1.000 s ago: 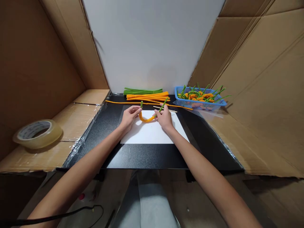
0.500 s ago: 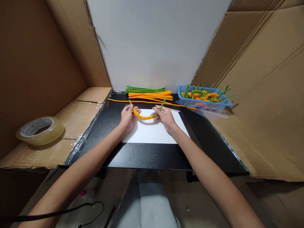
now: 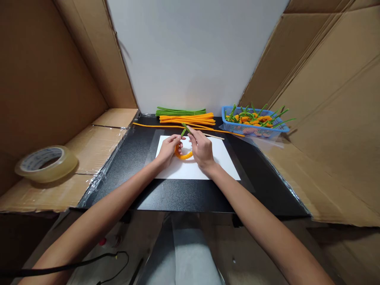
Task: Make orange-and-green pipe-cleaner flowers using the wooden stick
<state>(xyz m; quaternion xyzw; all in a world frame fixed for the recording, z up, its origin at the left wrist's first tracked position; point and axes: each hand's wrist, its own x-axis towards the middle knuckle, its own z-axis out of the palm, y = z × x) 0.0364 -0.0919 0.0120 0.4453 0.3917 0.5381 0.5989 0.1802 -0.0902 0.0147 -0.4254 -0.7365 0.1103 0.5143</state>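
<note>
Between my hands is an orange coiled pipe cleaner (image 3: 184, 156) with green pipe cleaner ends (image 3: 187, 128), bent into a U above a white sheet of paper (image 3: 219, 171). My left hand (image 3: 170, 149) pinches the coil near its left end, where a green tip sticks up. At the other end, my right hand (image 3: 202, 148) has its fingers closed around the green length, with the back of the hand hiding part of the coil. The two green ends come close together between my fingertips.
Behind the paper lie a green pipe cleaner bundle (image 3: 181, 112), an orange bundle (image 3: 190, 118) and a long orange pipe cleaner (image 3: 148, 126). A thin pale stick (image 3: 214, 136) rests near the right hand. A blue basket (image 3: 252, 129) of orange-green pieces stands back right, a tape roll (image 3: 67, 165) left.
My hands have come together, and the right hand has turned over inward. The orange coil has bent from a shallow arc into a tighter U, with its green ends nearer each other.
</note>
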